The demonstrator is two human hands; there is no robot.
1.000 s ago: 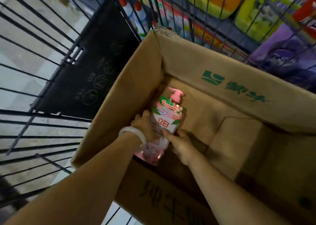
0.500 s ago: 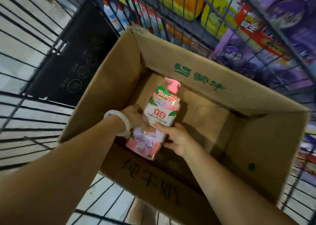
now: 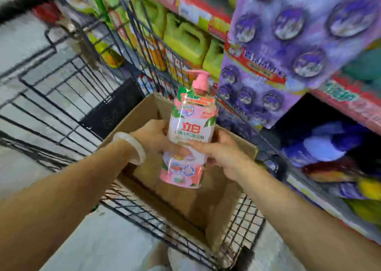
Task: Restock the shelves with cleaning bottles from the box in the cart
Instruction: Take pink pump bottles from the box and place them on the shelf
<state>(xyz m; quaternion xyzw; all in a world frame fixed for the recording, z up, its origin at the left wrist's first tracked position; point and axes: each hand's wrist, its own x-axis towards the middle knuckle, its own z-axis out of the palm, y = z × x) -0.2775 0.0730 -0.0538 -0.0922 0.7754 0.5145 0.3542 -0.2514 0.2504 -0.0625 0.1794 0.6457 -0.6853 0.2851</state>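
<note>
Both the left hand [image 3: 159,140] and right hand [image 3: 221,154] grip the upright pink plastic pump bottle [image 3: 190,134] above the brown cardboard box [image 3: 132,116], with the red-edged shelves [image 3: 350,103] at 2 o'clock, nearer the right hand.

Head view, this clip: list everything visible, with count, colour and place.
Pump bottle: one, pink and white with a pink pump, upright, held above the box.
Cardboard box: one, brown, open, in the cart; no other bottles visible inside.
Wire cart: one, black, around the box.
Jugs: several, yellow-green, on the shelf behind the cart; count blurred.
Purple packs: stacked on the right shelf; count unclear.
Bangle: one, pale, on the left wrist.
Left hand: grips the bottle's left side.
Right hand: grips the bottle's right side.
</note>
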